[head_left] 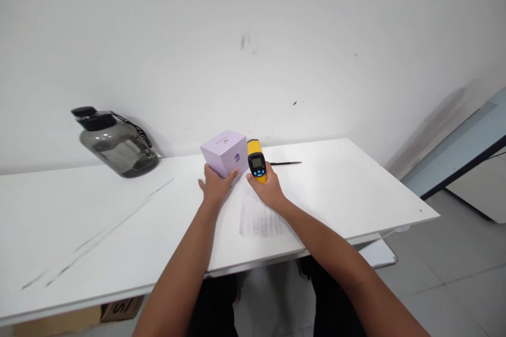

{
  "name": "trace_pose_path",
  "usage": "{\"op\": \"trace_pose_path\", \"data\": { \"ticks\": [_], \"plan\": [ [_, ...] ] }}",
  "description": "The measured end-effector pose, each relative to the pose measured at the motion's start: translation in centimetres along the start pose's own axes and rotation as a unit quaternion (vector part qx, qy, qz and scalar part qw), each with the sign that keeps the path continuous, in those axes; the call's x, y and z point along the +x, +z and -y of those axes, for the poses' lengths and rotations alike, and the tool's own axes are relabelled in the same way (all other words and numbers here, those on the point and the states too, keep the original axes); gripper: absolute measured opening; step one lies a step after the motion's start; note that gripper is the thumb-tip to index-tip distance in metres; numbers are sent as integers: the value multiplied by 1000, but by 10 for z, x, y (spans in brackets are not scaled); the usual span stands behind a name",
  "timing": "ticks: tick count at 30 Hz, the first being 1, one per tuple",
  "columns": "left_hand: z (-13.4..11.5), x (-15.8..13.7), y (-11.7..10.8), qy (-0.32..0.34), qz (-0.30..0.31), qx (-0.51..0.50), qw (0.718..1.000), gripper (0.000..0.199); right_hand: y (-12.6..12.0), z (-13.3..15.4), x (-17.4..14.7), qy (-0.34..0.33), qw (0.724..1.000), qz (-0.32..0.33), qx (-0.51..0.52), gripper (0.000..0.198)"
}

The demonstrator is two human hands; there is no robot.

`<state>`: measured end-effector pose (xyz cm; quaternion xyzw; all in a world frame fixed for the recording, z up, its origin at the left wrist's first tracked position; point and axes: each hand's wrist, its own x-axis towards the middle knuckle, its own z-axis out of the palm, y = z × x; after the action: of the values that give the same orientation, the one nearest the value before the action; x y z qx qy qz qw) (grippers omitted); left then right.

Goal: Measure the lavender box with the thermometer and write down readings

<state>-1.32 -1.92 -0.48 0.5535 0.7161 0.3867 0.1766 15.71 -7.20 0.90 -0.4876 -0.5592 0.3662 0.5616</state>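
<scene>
Near the middle of the frame, clasping a lilac box (223, 159) low on its sides with the left hand (216, 185), with the thumb on the right-hand face and fingers round the left. Just to the right, holding a yellow-and-black handheld device (253, 147) in the right hand (272, 189), with fingers wrapped round its handle and its small screen (256, 162) in full view. With the device's long axis running up the frame, leaning slightly left at the top, toward the box. Cannot tell whether touching the box or just beside it. Behind the right hand, jutting rightward, a slim black pen-like thing (290, 162) on the white table (348, 184).
</scene>
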Motion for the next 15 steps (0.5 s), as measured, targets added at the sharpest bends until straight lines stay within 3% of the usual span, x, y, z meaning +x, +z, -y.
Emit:
{"op": "trace_pose_path", "data": {
  "ticks": [5,8,10,12,15],
  "plan": [
    [3,3,2,44,-56,-33,997,121,1,-1,0,0,1000,3,0,39],
    [5,2,0,125,-124,-74,982,134,1,-1,1,21,998,15,55,51],
    [5,-3,-2,214,-182,-96,955,131,2,0,2,43,992,46,113,64],
    [2,-11,-1,291,-201,-128,926,117,3,0,2,54,982,91,154,74],
    [-5,-27,6,337,-117,-194,914,95,5,-5,3,34,976,138,167,86]
  ]
}}
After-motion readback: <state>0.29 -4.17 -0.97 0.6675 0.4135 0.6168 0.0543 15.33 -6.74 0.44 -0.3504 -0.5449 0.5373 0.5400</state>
